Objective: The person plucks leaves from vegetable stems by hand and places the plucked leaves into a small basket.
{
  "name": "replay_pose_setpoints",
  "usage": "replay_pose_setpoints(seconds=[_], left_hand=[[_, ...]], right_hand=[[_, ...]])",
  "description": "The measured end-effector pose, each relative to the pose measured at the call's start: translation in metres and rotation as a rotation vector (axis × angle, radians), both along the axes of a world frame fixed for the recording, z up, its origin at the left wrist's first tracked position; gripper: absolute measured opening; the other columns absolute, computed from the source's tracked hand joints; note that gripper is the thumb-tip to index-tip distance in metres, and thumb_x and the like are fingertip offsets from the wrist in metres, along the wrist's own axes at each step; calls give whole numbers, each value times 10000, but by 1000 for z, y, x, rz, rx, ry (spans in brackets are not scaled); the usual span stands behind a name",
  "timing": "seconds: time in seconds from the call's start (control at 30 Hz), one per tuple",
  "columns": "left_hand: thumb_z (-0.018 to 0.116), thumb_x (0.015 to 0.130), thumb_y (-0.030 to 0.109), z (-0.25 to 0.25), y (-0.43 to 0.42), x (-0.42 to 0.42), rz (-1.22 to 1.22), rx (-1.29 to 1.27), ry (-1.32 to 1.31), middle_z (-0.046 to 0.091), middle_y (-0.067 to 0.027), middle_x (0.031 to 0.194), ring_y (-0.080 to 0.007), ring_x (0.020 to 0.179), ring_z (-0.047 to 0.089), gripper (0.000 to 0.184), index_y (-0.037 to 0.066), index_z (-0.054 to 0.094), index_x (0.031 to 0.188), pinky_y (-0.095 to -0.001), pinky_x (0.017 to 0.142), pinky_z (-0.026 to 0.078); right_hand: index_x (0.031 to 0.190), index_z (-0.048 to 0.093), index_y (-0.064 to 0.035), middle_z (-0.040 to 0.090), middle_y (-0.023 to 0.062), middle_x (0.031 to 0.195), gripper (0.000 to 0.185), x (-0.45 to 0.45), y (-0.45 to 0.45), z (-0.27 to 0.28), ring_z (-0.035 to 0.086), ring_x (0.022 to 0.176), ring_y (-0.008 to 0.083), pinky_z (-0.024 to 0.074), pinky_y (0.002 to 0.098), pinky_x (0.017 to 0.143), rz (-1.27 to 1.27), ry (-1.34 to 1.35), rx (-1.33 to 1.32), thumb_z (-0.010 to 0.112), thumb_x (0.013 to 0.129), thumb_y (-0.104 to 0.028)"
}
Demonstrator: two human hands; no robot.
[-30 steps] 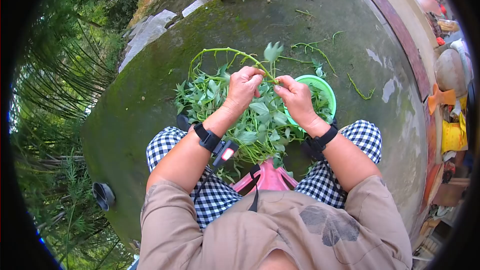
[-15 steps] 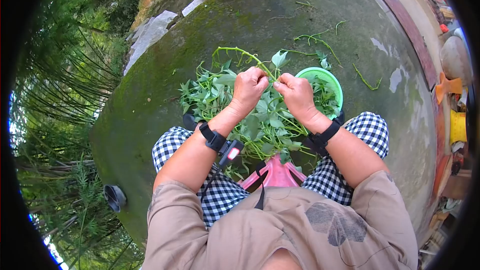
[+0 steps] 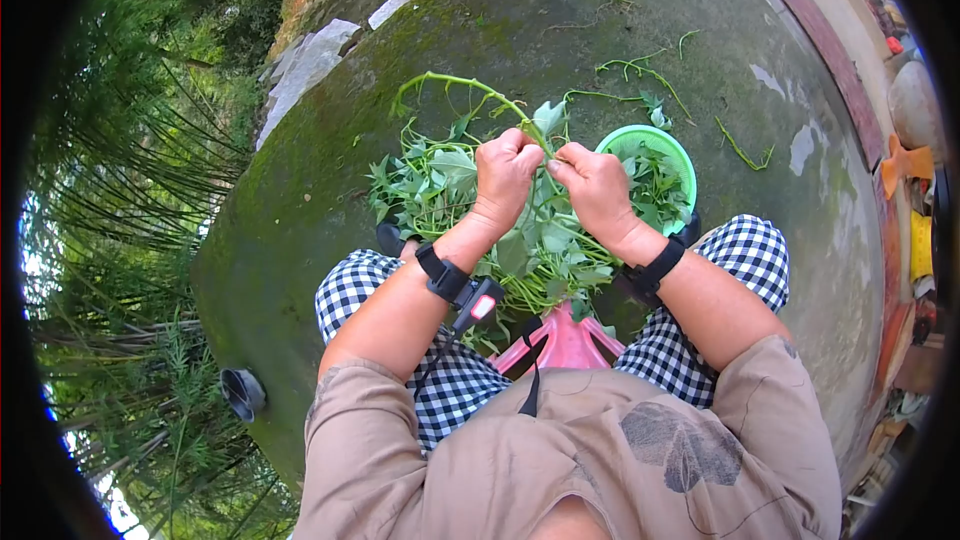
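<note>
Compared with 1 second ago, the person's left hand [image 3: 503, 180] and right hand [image 3: 598, 190] are closer together. The arched stem's [image 3: 497, 96] far end has risen off the leafy heap [image 3: 440, 180]; the upright leaf [image 3: 549, 118] sits nearer the hands.

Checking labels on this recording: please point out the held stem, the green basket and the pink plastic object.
Held stem [image 3: 492, 93]: head view, arched upper length.
Green basket [image 3: 636, 136]: head view, far inner wall.
Pink plastic object [image 3: 568, 340]: head view, visible middle.
</note>
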State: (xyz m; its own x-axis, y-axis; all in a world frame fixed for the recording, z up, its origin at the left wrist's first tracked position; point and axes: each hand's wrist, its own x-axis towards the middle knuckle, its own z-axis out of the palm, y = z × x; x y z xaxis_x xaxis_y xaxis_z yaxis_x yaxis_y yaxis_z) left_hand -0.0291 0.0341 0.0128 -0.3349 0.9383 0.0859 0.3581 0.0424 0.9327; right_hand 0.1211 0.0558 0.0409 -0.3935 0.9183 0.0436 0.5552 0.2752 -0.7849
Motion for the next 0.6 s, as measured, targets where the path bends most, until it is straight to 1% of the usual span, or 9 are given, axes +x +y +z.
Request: replay_pose_setpoints(seconds=[0.03,0.1,0.13,0.23,0.27,0.4,0.5,0.53,0.6], left_hand=[[581,766,71,0,0,0,35,-55,-150,586,-99,587,-177,504,533,111,-8,623,699,-336,492,421],[571,759,60,1,-1,3,103,-167,-453,563,-57,556,-118,466,483,119,-5,619,672,-294,452,382],[566,781,92,0,-1,4,136,-155,-514,512,-23,534,-82,389,388,131,25,619,682,-248,366,291],[556,789,80,6,5,-6,206,-179,-676,519,-23,541,-90,380,391,123,21,626,707,-251,352,290],[552,805,74,6,7,-11,206,-199,-713,531,-27,556,-102,384,424,110,17,635,763,-255,343,310],[541,839,84,6,8,-24,276,-193,-732,569,-47,623,-125,436,507,122,8,635,858,-263,355,369],[531,853,90,8,11,-47,354,-126,-705,579,-56,651,-133,459,520,135,3,631,873,-274,375,384],[533,845,93,10,12,-54,372,-91,-734,580,-61,647,-134,448,522,127,6,625,842,-268,371,385],[527,847,97,16,14,-68,410,-63,-768,580,-69,651,-148,455,530,136,0,622,844,-276,379,398]], right_hand=[[821,644,-57,637,166,703,210,-1,-1,-3,633,698,371,471,468,600,-17,78,-48,610,862,-260],[820,652,-56,634,169,707,214,-4,-2,-8,629,698,373,471,462,602,-20,88,-44,610,859,-262],[820,655,-56,633,171,709,216,-4,-3,-9,628,698,373,471,459,603,-22,92,-42,610,858,-263],[824,657,-52,629,180,703,217,-6,-7,-13,624,699,376,470,459,609,-15,85,-63,608,856,-261],[835,668,-47,635,182,710,223,-5,-7,-12,629,697,369,472,451,612,-28,103,-96,616,850,-263],[874,691,-51,658,161,723,234,1,0,-25,644,683,341,472,416,607,-109,161,-261,641,829,-275],[871,689,-48,660,153,717,242,9,5,-37,640,677,340,467,402,596,-114,145,-306,648,822,-282],[860,691,-44,656,127,666,228,11,7,-47,636,616,279,459,374,576,-107,154,-262,656,818,-265],[855,694,-43,647,102,632,212,15,11,-57,620,577,226,456,362,569,-137,181,-389,658,818,-249]])
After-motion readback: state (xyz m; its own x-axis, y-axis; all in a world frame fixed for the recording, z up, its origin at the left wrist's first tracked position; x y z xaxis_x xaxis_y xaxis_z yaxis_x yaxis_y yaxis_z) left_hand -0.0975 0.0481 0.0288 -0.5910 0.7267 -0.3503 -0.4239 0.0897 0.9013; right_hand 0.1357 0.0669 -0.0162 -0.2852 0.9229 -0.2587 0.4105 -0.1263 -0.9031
